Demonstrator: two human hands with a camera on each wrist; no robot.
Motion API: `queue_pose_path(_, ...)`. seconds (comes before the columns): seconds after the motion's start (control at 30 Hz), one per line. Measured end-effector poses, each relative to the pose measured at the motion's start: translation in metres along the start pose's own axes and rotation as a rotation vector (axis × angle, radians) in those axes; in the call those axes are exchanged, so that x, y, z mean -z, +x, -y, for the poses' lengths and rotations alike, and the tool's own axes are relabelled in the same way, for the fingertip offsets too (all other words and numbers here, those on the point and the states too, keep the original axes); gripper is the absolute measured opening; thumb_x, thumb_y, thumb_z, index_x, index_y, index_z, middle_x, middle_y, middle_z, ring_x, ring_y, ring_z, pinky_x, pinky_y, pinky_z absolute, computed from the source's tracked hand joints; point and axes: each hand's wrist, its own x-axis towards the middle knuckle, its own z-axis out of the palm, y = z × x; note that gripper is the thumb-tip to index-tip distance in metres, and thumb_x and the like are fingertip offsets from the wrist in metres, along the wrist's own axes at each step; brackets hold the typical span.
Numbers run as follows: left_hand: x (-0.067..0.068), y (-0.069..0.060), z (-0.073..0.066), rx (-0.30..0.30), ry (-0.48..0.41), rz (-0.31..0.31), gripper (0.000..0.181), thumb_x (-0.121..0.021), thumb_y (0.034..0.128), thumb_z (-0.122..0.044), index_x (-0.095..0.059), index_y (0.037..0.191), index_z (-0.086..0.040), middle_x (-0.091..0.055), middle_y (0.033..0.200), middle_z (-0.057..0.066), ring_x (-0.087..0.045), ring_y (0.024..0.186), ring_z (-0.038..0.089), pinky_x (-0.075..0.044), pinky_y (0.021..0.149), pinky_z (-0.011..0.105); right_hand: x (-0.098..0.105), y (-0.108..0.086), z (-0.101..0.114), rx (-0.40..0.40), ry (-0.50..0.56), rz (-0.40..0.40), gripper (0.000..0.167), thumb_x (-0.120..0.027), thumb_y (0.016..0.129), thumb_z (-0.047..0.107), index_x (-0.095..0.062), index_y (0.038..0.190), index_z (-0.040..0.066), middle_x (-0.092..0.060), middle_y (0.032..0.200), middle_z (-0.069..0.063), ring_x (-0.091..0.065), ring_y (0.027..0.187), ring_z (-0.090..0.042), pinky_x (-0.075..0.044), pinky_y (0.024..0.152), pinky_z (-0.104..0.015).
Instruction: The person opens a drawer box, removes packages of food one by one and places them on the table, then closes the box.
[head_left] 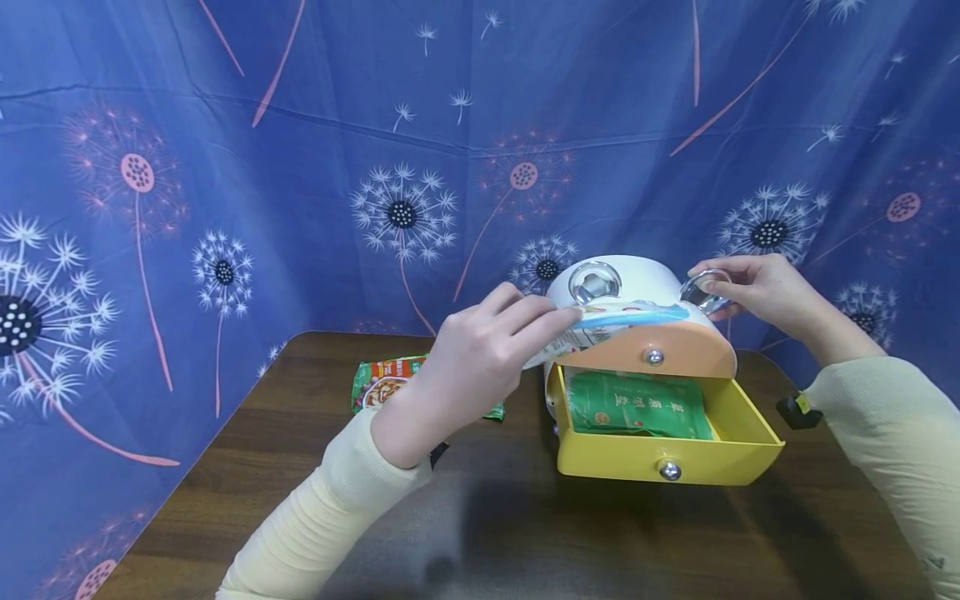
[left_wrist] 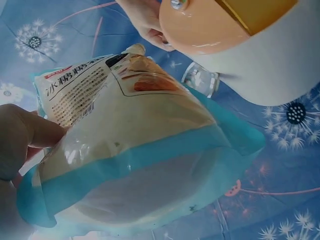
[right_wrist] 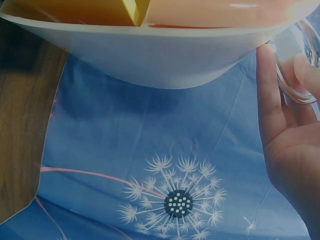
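A white drawer box (head_left: 647, 268) with two round, shiny ears stands at the right of the table. My left hand (head_left: 480, 358) grips a plastic food bag (left_wrist: 145, 115) with teal edges and printed characters, held in front of the box's upper part. My right hand (head_left: 772, 296) pinches the box's right ear (head_left: 703, 289) between thumb and fingers. The yellow lower drawer (head_left: 671, 458) is pulled out, with a green packet (head_left: 637, 406) lying inside it. Above it, the orange upper drawer (head_left: 626, 354) appears closed, partly hidden by the bag.
A green and red food packet (head_left: 386, 379) lies on the brown table (head_left: 285, 450), partly behind my left forearm. The left ear (head_left: 595, 283) rises from the box top. A blue dandelion-print cloth (head_left: 315, 192) hangs behind the table.
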Motion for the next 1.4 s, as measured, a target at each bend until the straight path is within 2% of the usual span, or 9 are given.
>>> queue_pose_path(0.27, 0.001, -0.016, 0.006, -0.005, 0.028, -0.067, 0.024, -0.063, 0.0872, -0.004, -0.069, 0.109, -0.011, -0.068, 0.097, 0.001, -0.056, 0.079, 0.016, -0.051, 0.064, 0.023, 0.001, 0.001, 0.001, -0.006, -0.020, 0.002, 0.045, -0.058, 0.093, 0.031, -0.054, 0.129, 0.005, -0.062, 0.090, 0.023, -0.065, 0.077, -0.001, -0.056, 0.065, -0.030)
queue_pose_path(0.47, 0.001, -0.030, 0.010, 0.015, 0.046, -0.080, 0.024, -0.066, 0.0850, -0.005, -0.069, 0.109, -0.011, -0.068, 0.098, 0.002, -0.058, 0.080, 0.017, -0.052, 0.066, 0.025, 0.001, 0.001, 0.000, -0.013, -0.047, 0.004, 0.044, -0.058, 0.093, 0.032, -0.054, 0.129, 0.008, -0.067, 0.098, 0.009, -0.067, 0.077, -0.004, -0.056, 0.066, -0.029)
queue_pose_path(0.57, 0.001, -0.039, 0.012, 0.021, 0.050, -0.083, 0.025, -0.067, 0.0839, -0.005, -0.068, 0.108, -0.011, -0.068, 0.099, 0.003, -0.057, 0.080, 0.018, -0.053, 0.067, 0.026, 0.001, 0.000, -0.001, -0.010, -0.037, 0.007, 0.043, -0.057, 0.093, 0.031, -0.054, 0.130, 0.008, -0.065, 0.096, 0.015, -0.066, 0.078, -0.002, -0.056, 0.066, -0.029)
queue_pose_path(0.7, 0.000, -0.048, 0.017, 0.031, 0.061, -0.078, 0.027, -0.069, 0.0831, -0.006, -0.068, 0.110, -0.011, -0.068, 0.101, 0.004, -0.057, 0.080, 0.019, -0.053, 0.066, 0.027, 0.001, 0.000, -0.002, -0.002, -0.020, 0.008, 0.043, -0.058, 0.093, 0.029, -0.054, 0.130, 0.007, -0.062, 0.093, 0.022, -0.065, 0.079, 0.000, -0.056, 0.066, -0.030)
queue_pose_path(0.97, -0.001, -0.069, 0.026, 0.044, 0.084, -0.044, 0.032, -0.071, 0.0809, -0.006, -0.066, 0.113, -0.011, -0.067, 0.104, 0.005, -0.057, 0.082, 0.021, -0.052, 0.065, 0.029, 0.000, 0.001, -0.001, 0.011, 0.017, 0.002, 0.043, -0.058, 0.093, 0.028, -0.055, 0.128, 0.004, -0.062, 0.092, 0.025, -0.063, 0.080, 0.002, -0.056, 0.067, -0.031)
queue_pose_path(1.27, -0.004, -0.086, 0.034, 0.017, 0.117, -0.044, 0.030, -0.068, 0.0837, -0.005, -0.065, 0.113, -0.012, -0.066, 0.100, 0.004, -0.057, 0.079, 0.022, -0.051, 0.063, 0.030, 0.000, 0.000, 0.001, 0.022, 0.015, -0.005, 0.040, -0.058, 0.094, 0.026, -0.055, 0.127, 0.004, -0.062, 0.088, 0.025, -0.063, 0.080, 0.003, -0.056, 0.066, -0.031)
queue_pose_path(1.4, -0.006, -0.094, 0.037, 0.018, 0.127, -0.018, 0.032, -0.069, 0.0829, -0.005, -0.065, 0.114, -0.012, -0.065, 0.100, 0.004, -0.057, 0.079, 0.022, -0.052, 0.063, 0.030, 0.000, 0.000, 0.001, 0.023, 0.007, -0.003, 0.040, -0.058, 0.094, 0.026, -0.055, 0.127, 0.004, -0.062, 0.088, 0.025, -0.063, 0.080, 0.003, -0.056, 0.065, -0.031)
